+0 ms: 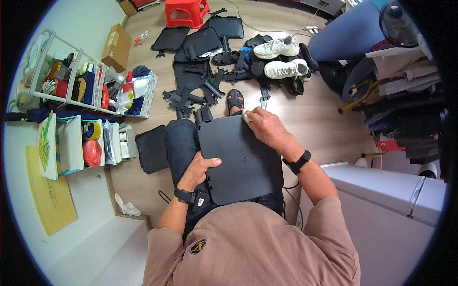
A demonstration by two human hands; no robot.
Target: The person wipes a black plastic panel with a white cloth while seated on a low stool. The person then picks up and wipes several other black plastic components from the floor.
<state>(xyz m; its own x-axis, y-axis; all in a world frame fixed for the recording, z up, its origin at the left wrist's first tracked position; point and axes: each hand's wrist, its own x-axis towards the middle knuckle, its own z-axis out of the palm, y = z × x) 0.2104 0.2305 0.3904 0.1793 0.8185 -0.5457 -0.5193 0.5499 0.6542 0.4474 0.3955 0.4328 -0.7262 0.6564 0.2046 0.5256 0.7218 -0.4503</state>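
A flat black plastic panel [244, 162] with rounded corners and small slots along its edge lies across my lap. My left hand [198, 170] grips its left edge, thumb on top and the other fingers hidden underneath. At the far right part of the panel, my right hand [268, 127] is closed on a white cloth [246, 117] pressed against the far edge; only a bit of the cloth shows. Beyond my knees, black connector pieces [183, 100] lie in a heap on the floor. More black panels [202, 43] are spread behind them, and another panel [151, 150] rests left of my leg.
White sneakers [276, 47] top a pile of shoes ahead to the right. A red stool [186, 13] stands at the far end. Shelves [71, 95] with household items line the left wall. Hanging clothes [405, 95] and a white cabinet [381, 205] are on the right.
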